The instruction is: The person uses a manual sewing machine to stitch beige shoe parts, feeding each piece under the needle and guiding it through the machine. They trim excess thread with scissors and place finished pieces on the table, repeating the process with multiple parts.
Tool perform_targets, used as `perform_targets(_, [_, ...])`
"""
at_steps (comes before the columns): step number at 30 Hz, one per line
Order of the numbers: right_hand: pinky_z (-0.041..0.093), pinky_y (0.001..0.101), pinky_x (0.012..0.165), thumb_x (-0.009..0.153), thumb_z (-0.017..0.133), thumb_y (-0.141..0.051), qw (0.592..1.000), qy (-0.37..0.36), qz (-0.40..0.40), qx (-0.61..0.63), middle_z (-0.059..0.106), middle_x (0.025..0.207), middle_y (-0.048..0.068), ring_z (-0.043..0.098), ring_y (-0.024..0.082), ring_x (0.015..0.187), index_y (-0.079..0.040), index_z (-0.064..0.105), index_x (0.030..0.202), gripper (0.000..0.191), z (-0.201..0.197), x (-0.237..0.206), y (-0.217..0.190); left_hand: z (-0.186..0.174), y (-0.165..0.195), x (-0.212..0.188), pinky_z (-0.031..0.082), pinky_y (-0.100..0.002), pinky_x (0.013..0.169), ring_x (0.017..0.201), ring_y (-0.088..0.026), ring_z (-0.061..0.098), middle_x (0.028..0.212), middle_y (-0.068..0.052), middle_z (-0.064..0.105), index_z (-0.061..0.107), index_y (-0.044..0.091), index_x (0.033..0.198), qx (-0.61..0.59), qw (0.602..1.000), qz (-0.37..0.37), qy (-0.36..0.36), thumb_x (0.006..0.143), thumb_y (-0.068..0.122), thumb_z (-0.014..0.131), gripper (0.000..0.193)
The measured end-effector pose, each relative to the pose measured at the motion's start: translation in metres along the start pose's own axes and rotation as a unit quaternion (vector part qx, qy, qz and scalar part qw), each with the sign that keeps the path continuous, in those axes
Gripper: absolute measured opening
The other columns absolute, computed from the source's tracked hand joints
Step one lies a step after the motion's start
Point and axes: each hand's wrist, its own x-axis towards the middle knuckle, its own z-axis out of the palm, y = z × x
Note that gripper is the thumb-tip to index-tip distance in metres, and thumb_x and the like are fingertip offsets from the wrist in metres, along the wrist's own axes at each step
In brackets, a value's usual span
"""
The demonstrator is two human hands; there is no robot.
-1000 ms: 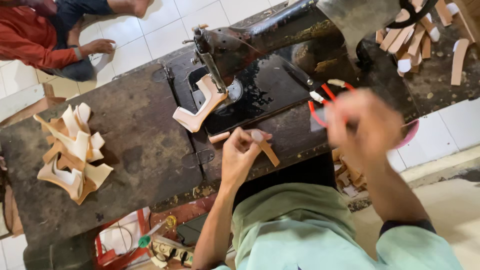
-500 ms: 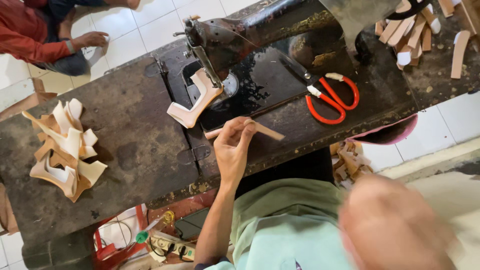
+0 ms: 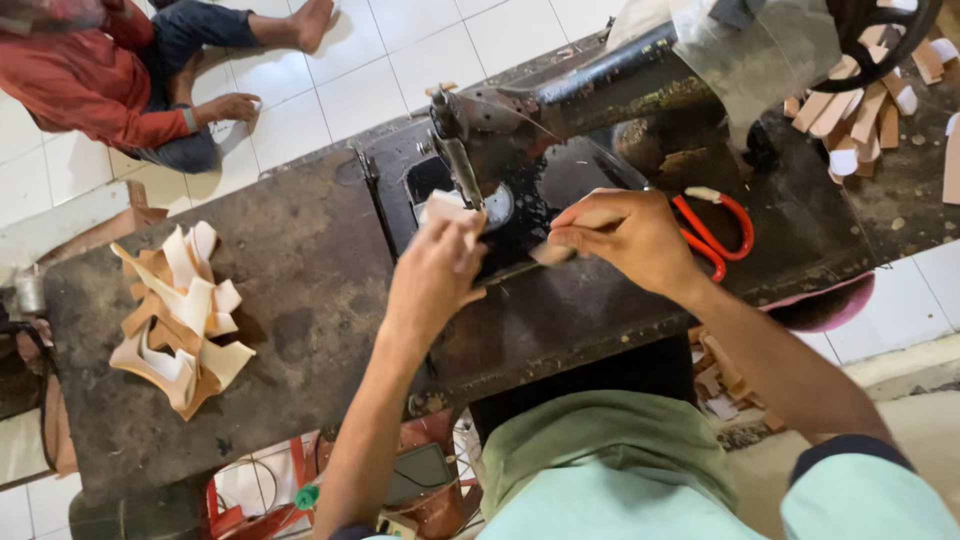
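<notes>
Taking the black sewing machine (image 3: 560, 120) as my marker: far to its left, on the dark worn table (image 3: 300, 250), sits a loose pile of cut tan and cream leather pieces (image 3: 175, 310), well apart from my hands. Beyond the table's far left corner another person in a red top (image 3: 90, 80) sits on the white tiled floor (image 3: 400, 50), one hand (image 3: 232, 106) resting on the tiles.

My left arm comes up from the lower edge, forearm angled toward the machine, and my left hand (image 3: 435, 280) is just in front of the needle end. Its fingers are curled together and pinch a pale cut leather piece (image 3: 445, 208), which lies on the machine bed right by the needle.

My right arm reaches in from the lower right, bent at the elbow, wrist turned inward. My right hand (image 3: 630, 235) is just in front of the machine's arm, fingers closed on a thin tan strip (image 3: 552, 252) whose end points toward my left hand; the two hands are near each other but not touching.

Right behind my right hand, red-handled scissors (image 3: 715, 230) lie on the machine bed. Farther right, past the handwheel, a scatter of tan strips (image 3: 860, 110) lies on the table.
</notes>
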Motion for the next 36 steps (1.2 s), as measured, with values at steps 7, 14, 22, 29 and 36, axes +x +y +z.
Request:
perform_targets(7, [0.061,0.0236,0.064,0.091,0.075,-0.012,0.988,-0.051,0.137,0.041,0.078,0.086,0.009,0.074,0.009,0.071,0.003,0.075,0.104,0.020,0.013,0.053,0.019,0.016,-0.009,-0.011,0.053,-0.042,0.095,0.108,-0.033,0.061,0.113,-0.015,0.065,0.069,0.000,0.121,0.051,0.991,0.105,0.067,0.090,0.010,0.073,0.033])
perform_targets(14, [0.057,0.0245,0.053,0.089,0.078,-0.016,0.988,-0.065,0.138,-0.019,0.078,0.079,0.009,0.071,0.010,0.061,0.005,0.077,0.101,0.024,0.031,0.082,0.029,0.019,-0.015,-0.012,0.055,-0.039,0.096,0.112,-0.029,0.064,0.117,-0.011,0.067,0.070,0.000,0.111,0.044,0.993,0.091,0.061,0.094,0.011,0.074,0.020])
perform_targets(22, [0.059,0.0238,0.052,0.088,0.079,-0.017,0.984,-0.063,0.163,-0.016,0.079,0.082,0.009,0.071,0.009,0.062,0.004,0.078,0.103,0.026,0.036,0.086,0.031,0.023,-0.019,-0.012,0.055,-0.038,0.098,0.114,-0.029,0.066,0.121,-0.012,0.069,0.070,0.000,0.111,0.062,0.992,0.095,0.064,0.094,0.011,0.073,0.021])
perform_targets(29, [0.059,0.0236,0.051,0.088,0.079,-0.018,0.985,-0.067,0.156,-0.032,0.079,0.083,0.010,0.071,0.009,0.063,0.002,0.079,0.103,0.025,0.037,0.086,0.030,0.023,-0.018,-0.012,0.055,-0.038,0.099,0.115,-0.029,0.065,0.121,-0.013,0.069,0.069,-0.002,0.114,0.069,0.991,0.093,0.064,0.095,0.012,0.073,0.024])
perform_targets(36, [0.057,0.0238,0.048,0.089,0.078,-0.022,0.990,-0.068,0.122,-0.036,0.080,0.087,0.004,0.072,0.007,0.064,-0.002,0.078,0.106,0.026,0.035,0.080,0.015,0.019,-0.005,-0.007,0.053,-0.038,0.100,0.113,-0.028,0.063,0.125,-0.012,0.065,0.065,-0.002,0.129,0.108,0.990,0.082,0.041,0.087,0.005,0.070,0.043])
